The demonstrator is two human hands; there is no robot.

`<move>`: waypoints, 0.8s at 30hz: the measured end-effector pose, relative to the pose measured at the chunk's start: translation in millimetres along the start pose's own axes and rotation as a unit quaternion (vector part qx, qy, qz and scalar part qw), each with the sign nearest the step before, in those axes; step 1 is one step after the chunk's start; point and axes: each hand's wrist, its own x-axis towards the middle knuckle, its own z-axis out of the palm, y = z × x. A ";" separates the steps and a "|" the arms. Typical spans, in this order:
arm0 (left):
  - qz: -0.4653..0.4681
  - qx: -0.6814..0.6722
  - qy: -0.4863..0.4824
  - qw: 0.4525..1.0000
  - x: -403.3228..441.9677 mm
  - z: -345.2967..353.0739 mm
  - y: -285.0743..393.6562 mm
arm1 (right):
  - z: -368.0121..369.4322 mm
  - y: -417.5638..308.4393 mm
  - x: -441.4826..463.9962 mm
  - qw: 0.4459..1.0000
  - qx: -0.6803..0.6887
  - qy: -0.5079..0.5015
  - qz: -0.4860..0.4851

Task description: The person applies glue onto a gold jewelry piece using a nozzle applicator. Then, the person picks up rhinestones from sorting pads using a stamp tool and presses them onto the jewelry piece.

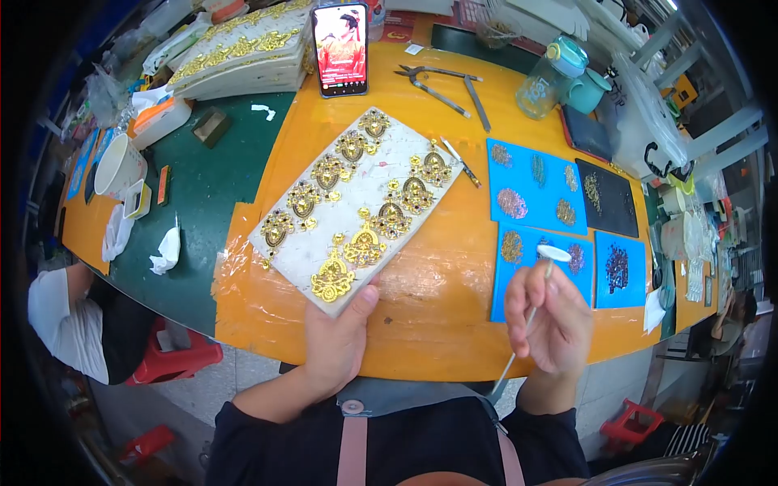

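My left hand grips the near corner of a pale, scuffed board, thumb on its edge. Two rows of gold filigree ornaments lie on the board; most carry dark and coloured stones, while the gold pieces at the near end look plain. Between the fingers of my right hand is a thin stick, held upright and tilted, with a white disc at its upper end. That hand hovers over blue bead mats bearing small piles of coloured beads.
A phone stands behind the board. Pliers, a pencil-like tool and a water bottle lie or stand farther back. At right is a black bead mat. Stacked boards and a white cup are leftward.
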 end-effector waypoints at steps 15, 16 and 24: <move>0.053 0.025 0.115 0.992 6.1 8.6 -16.6 | -66.6 -30.0 -43.6 0.783 -0.552 0.165 -0.233; 0.058 0.033 0.106 0.992 6.9 6.0 -16.3 | -73.9 -34.3 -46.8 0.681 -0.682 0.122 -0.236; 0.072 0.090 0.116 0.987 9.7 9.3 -10.4 | -96.1 0.5 -52.6 0.670 -0.700 0.095 -0.228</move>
